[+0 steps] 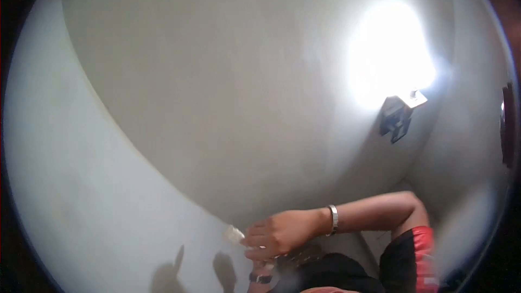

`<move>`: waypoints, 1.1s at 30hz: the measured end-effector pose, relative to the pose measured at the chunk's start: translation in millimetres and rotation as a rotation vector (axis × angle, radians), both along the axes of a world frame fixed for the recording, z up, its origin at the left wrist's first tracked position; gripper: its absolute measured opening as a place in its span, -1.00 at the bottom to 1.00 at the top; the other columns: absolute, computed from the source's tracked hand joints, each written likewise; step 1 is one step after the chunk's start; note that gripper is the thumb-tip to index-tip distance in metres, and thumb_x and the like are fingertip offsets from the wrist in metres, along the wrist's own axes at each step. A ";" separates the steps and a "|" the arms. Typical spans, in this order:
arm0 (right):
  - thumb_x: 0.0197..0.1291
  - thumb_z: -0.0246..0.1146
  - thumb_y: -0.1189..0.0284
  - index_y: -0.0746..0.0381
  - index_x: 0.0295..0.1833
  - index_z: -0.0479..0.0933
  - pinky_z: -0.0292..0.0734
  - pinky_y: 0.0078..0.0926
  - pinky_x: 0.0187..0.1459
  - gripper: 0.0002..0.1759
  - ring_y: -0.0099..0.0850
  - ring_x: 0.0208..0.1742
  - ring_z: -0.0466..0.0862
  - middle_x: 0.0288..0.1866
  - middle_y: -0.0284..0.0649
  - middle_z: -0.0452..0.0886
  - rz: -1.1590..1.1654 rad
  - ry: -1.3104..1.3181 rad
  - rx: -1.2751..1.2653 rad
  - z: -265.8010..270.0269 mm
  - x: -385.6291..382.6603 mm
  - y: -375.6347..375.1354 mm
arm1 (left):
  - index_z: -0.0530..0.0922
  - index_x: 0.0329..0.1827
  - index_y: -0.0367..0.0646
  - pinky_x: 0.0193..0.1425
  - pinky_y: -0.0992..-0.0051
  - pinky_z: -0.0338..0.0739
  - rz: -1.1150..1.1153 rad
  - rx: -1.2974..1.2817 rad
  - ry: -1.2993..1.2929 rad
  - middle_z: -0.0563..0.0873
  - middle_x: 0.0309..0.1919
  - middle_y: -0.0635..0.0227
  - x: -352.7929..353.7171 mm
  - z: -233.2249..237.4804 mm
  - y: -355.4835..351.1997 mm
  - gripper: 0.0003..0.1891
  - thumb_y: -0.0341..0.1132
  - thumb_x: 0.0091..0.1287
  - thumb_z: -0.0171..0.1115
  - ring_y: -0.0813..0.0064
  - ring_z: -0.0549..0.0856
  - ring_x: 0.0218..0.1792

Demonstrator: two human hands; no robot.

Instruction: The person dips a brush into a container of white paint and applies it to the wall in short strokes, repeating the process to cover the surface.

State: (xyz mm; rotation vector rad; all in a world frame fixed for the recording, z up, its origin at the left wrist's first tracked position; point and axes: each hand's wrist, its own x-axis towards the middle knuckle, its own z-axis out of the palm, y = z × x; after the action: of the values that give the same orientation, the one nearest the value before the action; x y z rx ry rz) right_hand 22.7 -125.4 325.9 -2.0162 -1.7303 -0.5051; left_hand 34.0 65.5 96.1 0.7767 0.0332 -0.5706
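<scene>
My right hand (274, 233) reaches across from the right, a pale metal bracelet (333, 220) on its wrist. Its fingers are curled together, the back of the hand facing me. Just past the fingertips pokes a small pale, crumpled-looking piece (234, 234), blurred; I cannot tell what it is or which hand has it. My left hand (263, 265) is below and behind the right one, with a dark watch or band (260, 278) at its wrist. The right hand covers its fingers.
A plain grey-green wall (217, 103) fills most of the view, with a whiter wall (70, 184) at left bearing hand shadows. At right, a bright lamp (391, 49) glares above a dark bracket (395, 119). A dark object (507, 125) sits at the far right edge.
</scene>
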 end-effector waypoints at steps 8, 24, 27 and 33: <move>0.11 0.25 0.49 0.29 0.06 0.52 0.65 -0.35 -0.07 -0.64 -0.21 -0.05 0.66 0.02 -0.07 0.58 -0.221 -0.128 0.097 -50.0 -40.4 -19.7 | 0.23 0.38 -0.09 -0.13 -0.04 0.63 -0.029 -0.071 0.024 0.49 0.19 0.13 11.4 52.8 32.3 -0.32 0.17 0.32 -0.01 0.03 0.57 0.07; 0.00 0.44 0.51 0.15 -0.06 0.63 0.70 -0.43 -0.07 -0.67 -0.32 -0.09 0.73 -0.04 -0.23 0.69 -0.455 0.253 0.472 36.1 -108.7 -104.3 | 0.17 0.44 -0.09 -0.08 -0.12 0.64 -0.141 -0.149 -0.136 0.42 0.30 0.11 -31.1 176.2 -31.9 -0.27 0.16 0.33 0.03 0.02 0.51 0.22; -0.03 0.47 0.51 0.15 -0.05 0.62 0.70 -0.40 -0.10 -0.64 -0.31 -0.08 0.73 -0.06 -0.22 0.70 -0.480 0.172 0.386 53.3 -113.4 -107.5 | 0.17 0.44 -0.10 -0.01 -0.06 0.64 -0.126 -0.093 -0.167 0.41 0.31 0.13 -42.8 198.4 -31.8 -0.31 0.13 0.38 -0.01 0.08 0.52 0.23; -0.02 0.45 0.49 0.20 -0.14 0.58 0.71 -0.34 -0.09 -0.71 -0.29 -0.07 0.72 -0.05 -0.14 0.67 -0.445 0.025 0.341 -100.2 -81.2 -95.7 | 0.22 0.40 -0.20 0.06 0.24 0.63 -0.023 -0.025 -0.111 0.46 0.28 0.15 -17.0 43.9 -27.6 -0.37 0.08 0.44 -0.07 0.23 0.56 0.20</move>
State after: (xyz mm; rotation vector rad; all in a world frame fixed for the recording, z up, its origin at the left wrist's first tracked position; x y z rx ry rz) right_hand -58.6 -221.1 225.7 -2.1312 -1.0819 -0.8474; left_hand 17.0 38.0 140.0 0.7843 -0.0848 -0.5483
